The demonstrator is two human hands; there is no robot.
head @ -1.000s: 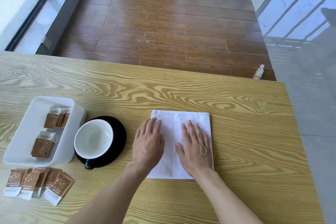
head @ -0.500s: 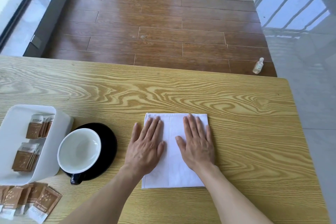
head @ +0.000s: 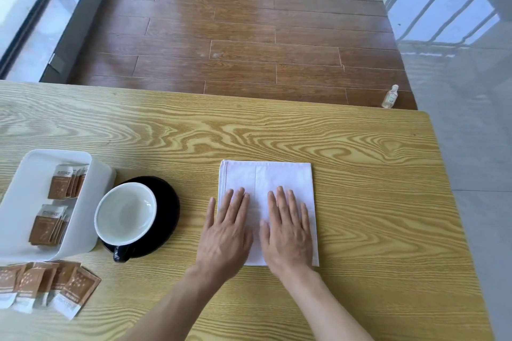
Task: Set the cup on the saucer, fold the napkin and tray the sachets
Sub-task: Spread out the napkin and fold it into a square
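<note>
Both forearms bare, no sleeves, rings or watch visible.

White napkin (head: pixel 279 177), folded to a rectangle with a vertical seam left of centre, lies flat on the counter (head: pixel 360 160); both hands press its near half, palms down, fingers spread. White cup (head: pixel 126 214), empty and upright, sits on a black saucer (head: pixel 166 202) at 9 o'clock from the napkin, its dark handle (head: pixel 121 255) pointing to 6 o'clock. White tray (head: pixel 19 202), touching the saucer at its 9 o'clock side, holds two upright bundles of brown sachets (head: pixel 66 181). Loose sachets (head: pixel 52 285), brown with white ends, lie fanned and overlapping at 6 o'clock from the tray.
</note>
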